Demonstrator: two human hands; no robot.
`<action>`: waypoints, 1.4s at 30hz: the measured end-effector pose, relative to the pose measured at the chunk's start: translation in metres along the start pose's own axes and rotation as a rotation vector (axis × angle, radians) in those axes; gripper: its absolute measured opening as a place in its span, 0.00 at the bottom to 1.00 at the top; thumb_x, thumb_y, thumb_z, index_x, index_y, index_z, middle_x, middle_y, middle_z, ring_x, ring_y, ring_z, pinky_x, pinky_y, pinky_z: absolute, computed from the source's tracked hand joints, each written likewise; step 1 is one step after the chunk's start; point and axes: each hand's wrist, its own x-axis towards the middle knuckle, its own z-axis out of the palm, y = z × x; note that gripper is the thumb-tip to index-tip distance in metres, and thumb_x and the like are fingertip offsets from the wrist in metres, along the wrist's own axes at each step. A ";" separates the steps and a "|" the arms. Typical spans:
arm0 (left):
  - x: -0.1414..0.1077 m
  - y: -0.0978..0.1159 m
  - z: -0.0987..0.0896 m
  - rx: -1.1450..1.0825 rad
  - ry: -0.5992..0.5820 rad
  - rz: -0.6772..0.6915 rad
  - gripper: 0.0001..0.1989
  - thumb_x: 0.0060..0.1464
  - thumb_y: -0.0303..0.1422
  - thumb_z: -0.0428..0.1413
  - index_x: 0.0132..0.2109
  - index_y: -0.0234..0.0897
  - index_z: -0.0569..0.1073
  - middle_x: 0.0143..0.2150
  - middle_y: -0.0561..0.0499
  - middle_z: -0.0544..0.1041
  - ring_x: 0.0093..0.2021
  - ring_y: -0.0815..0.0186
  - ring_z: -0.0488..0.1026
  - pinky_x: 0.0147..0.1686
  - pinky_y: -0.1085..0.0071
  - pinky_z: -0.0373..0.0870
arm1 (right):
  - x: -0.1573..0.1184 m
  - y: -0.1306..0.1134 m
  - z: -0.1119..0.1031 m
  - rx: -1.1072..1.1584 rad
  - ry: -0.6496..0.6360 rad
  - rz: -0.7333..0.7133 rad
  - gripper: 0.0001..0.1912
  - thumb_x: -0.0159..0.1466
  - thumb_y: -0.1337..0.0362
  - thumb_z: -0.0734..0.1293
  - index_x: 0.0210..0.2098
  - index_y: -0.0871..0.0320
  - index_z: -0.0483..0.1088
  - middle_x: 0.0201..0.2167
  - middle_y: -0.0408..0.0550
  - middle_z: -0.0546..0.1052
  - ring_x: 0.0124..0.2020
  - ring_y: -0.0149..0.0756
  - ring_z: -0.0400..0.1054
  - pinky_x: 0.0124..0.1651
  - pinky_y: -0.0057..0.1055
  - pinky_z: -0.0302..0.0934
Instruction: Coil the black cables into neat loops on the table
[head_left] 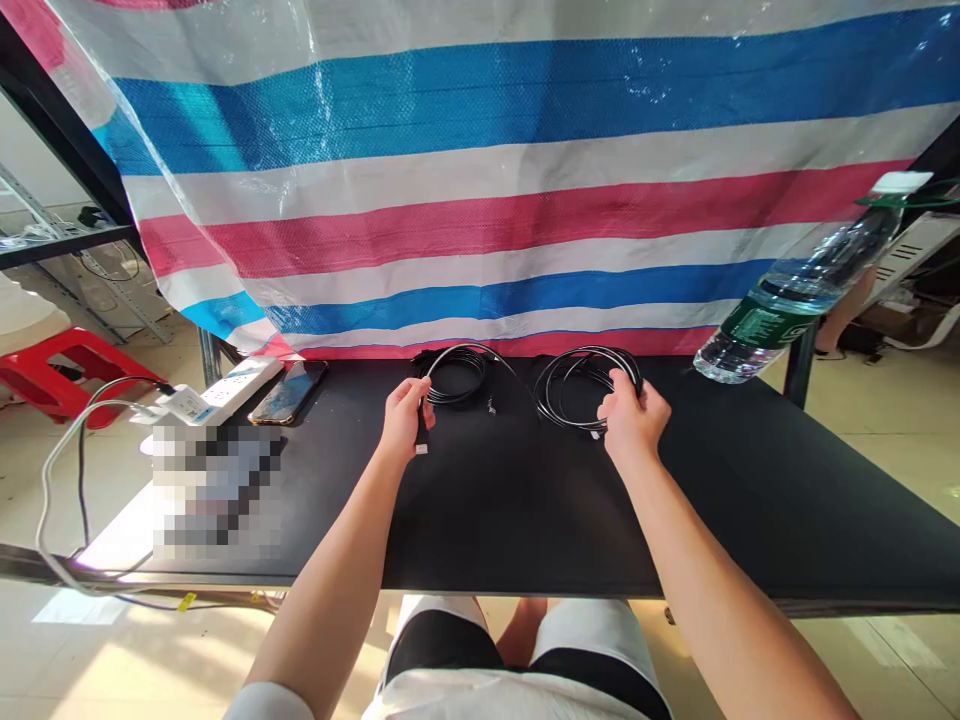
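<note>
Black cable [624, 357], gathered in loose loops near the far edge of the tabletop [517, 500]. It is probably light, flexible and springy, best gripped across its bundled strands. The right hand [634, 415] clasps the loops' right side; the left hand [405, 415] pinches an end above a pale-tipped plug [421, 449]. The strands look thin and glossy. A second coil [459, 401] lies beyond the left hand.

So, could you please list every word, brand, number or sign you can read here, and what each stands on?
No text can be read for certain.
Bottle: white lettering on its green label, too small to read.
Charger: bluish marking, too blurred to read.
</note>
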 end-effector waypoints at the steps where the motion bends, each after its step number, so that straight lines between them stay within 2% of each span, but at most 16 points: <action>1: -0.001 -0.001 0.000 0.039 -0.034 -0.020 0.14 0.39 0.41 0.61 0.22 0.39 0.65 0.10 0.62 0.57 0.11 0.75 0.54 0.13 0.77 0.51 | 0.001 -0.002 0.000 0.054 0.015 0.031 0.21 0.53 0.44 0.68 0.23 0.53 0.58 0.09 0.29 0.51 0.10 0.24 0.46 0.13 0.24 0.41; 3: -0.002 -0.002 0.001 0.118 -0.101 -0.067 0.14 0.39 0.43 0.61 0.25 0.38 0.69 0.09 0.62 0.57 0.10 0.75 0.54 0.12 0.77 0.49 | 0.000 -0.006 0.001 0.135 -0.024 0.068 0.24 0.52 0.42 0.68 0.20 0.53 0.55 0.09 0.30 0.50 0.10 0.23 0.44 0.13 0.24 0.40; 5: -0.002 -0.004 0.002 0.174 -0.137 -0.091 0.16 0.38 0.45 0.61 0.25 0.37 0.70 0.08 0.62 0.57 0.10 0.74 0.54 0.12 0.76 0.48 | -0.003 -0.009 0.002 0.190 -0.148 0.091 0.29 0.53 0.38 0.65 0.18 0.52 0.51 0.08 0.31 0.49 0.10 0.24 0.44 0.13 0.24 0.40; 9: -0.003 -0.010 0.006 0.241 -0.083 -0.014 0.18 0.40 0.48 0.60 0.23 0.38 0.67 0.09 0.61 0.59 0.10 0.74 0.55 0.14 0.76 0.49 | -0.017 -0.010 0.008 0.143 -0.461 0.094 0.34 0.48 0.27 0.59 0.19 0.51 0.47 0.09 0.33 0.50 0.12 0.26 0.46 0.14 0.26 0.43; 12: -0.006 -0.015 0.013 0.371 -0.035 0.046 0.18 0.44 0.47 0.59 0.21 0.39 0.65 0.10 0.61 0.59 0.11 0.74 0.56 0.16 0.75 0.50 | -0.031 -0.010 0.013 0.052 -0.691 0.011 0.37 0.37 0.26 0.65 0.21 0.51 0.49 0.12 0.33 0.56 0.14 0.25 0.46 0.16 0.27 0.45; 14: -0.009 -0.018 0.019 0.471 -0.018 0.056 0.18 0.47 0.44 0.58 0.19 0.39 0.63 0.10 0.61 0.58 0.12 0.74 0.57 0.16 0.75 0.51 | -0.039 -0.010 0.016 -0.011 -0.778 -0.054 0.37 0.34 0.31 0.71 0.22 0.52 0.51 0.14 0.34 0.60 0.15 0.25 0.49 0.17 0.27 0.47; 18: -0.015 -0.021 0.027 0.555 0.022 0.072 0.17 0.52 0.40 0.54 0.20 0.40 0.60 0.10 0.61 0.58 0.12 0.73 0.58 0.17 0.75 0.53 | -0.042 -0.010 0.015 -0.158 -0.727 -0.089 0.26 0.44 0.44 0.74 0.20 0.53 0.56 0.15 0.35 0.61 0.17 0.26 0.53 0.21 0.28 0.53; 20: -0.016 -0.022 0.028 0.537 0.025 0.086 0.17 0.53 0.41 0.53 0.22 0.40 0.60 0.11 0.61 0.58 0.13 0.73 0.59 0.18 0.75 0.53 | -0.038 -0.010 0.012 -0.130 -0.680 -0.029 0.24 0.49 0.47 0.71 0.19 0.53 0.54 0.12 0.34 0.57 0.15 0.26 0.50 0.20 0.28 0.50; 22: -0.016 -0.022 0.027 0.508 0.001 0.086 0.17 0.52 0.43 0.55 0.23 0.40 0.59 0.11 0.62 0.58 0.13 0.73 0.58 0.17 0.76 0.53 | -0.032 -0.011 0.008 -0.028 -0.689 0.066 0.25 0.51 0.47 0.70 0.19 0.52 0.51 0.11 0.32 0.53 0.13 0.24 0.46 0.18 0.27 0.45; 26: -0.020 -0.026 0.027 0.484 -0.167 0.005 0.17 0.43 0.44 0.63 0.31 0.40 0.65 0.13 0.65 0.58 0.13 0.74 0.57 0.15 0.76 0.53 | -0.029 -0.018 0.004 0.115 -0.804 0.192 0.28 0.50 0.43 0.70 0.20 0.51 0.48 0.09 0.30 0.47 0.12 0.24 0.40 0.17 0.26 0.41; 29: -0.023 -0.029 0.032 0.454 -0.328 -0.080 0.23 0.37 0.41 0.67 0.39 0.38 0.69 0.16 0.64 0.63 0.14 0.73 0.59 0.15 0.75 0.57 | -0.034 -0.021 0.008 0.128 -0.857 0.197 0.31 0.49 0.37 0.67 0.19 0.51 0.47 0.09 0.30 0.46 0.12 0.25 0.39 0.17 0.27 0.42; 31: -0.023 -0.031 0.035 0.439 -0.365 -0.124 0.21 0.38 0.41 0.66 0.38 0.38 0.69 0.19 0.62 0.65 0.14 0.74 0.60 0.16 0.74 0.58 | -0.037 -0.020 0.011 0.143 -0.881 0.191 0.32 0.48 0.34 0.67 0.18 0.51 0.47 0.09 0.31 0.47 0.12 0.25 0.40 0.17 0.27 0.43; 33: -0.021 -0.032 0.036 0.457 -0.338 -0.134 0.16 0.42 0.42 0.63 0.31 0.38 0.68 0.18 0.62 0.63 0.14 0.74 0.58 0.16 0.74 0.58 | -0.040 -0.018 0.014 0.138 -0.909 0.171 0.33 0.47 0.33 0.66 0.17 0.52 0.48 0.09 0.32 0.49 0.13 0.26 0.43 0.17 0.27 0.45; 36: -0.016 -0.033 0.032 0.509 -0.214 -0.083 0.18 0.48 0.45 0.57 0.23 0.39 0.62 0.14 0.61 0.58 0.14 0.73 0.57 0.17 0.74 0.55 | -0.040 -0.012 0.017 -0.007 -0.897 0.119 0.32 0.48 0.32 0.65 0.17 0.53 0.53 0.11 0.36 0.57 0.14 0.27 0.50 0.17 0.28 0.48; 39: -0.014 -0.033 0.027 0.560 -0.065 0.039 0.22 0.50 0.47 0.55 0.19 0.40 0.58 0.13 0.59 0.55 0.16 0.73 0.55 0.19 0.73 0.50 | -0.036 -0.005 0.017 -0.228 -0.810 0.063 0.30 0.48 0.32 0.64 0.19 0.53 0.58 0.14 0.39 0.66 0.14 0.29 0.56 0.16 0.28 0.52; 42: -0.014 -0.032 0.025 0.635 0.036 0.205 0.23 0.51 0.44 0.54 0.16 0.39 0.56 0.15 0.58 0.55 0.18 0.73 0.53 0.21 0.73 0.48 | -0.034 0.000 0.016 -0.450 -0.740 -0.091 0.27 0.55 0.36 0.61 0.21 0.53 0.61 0.17 0.43 0.70 0.18 0.34 0.64 0.22 0.31 0.60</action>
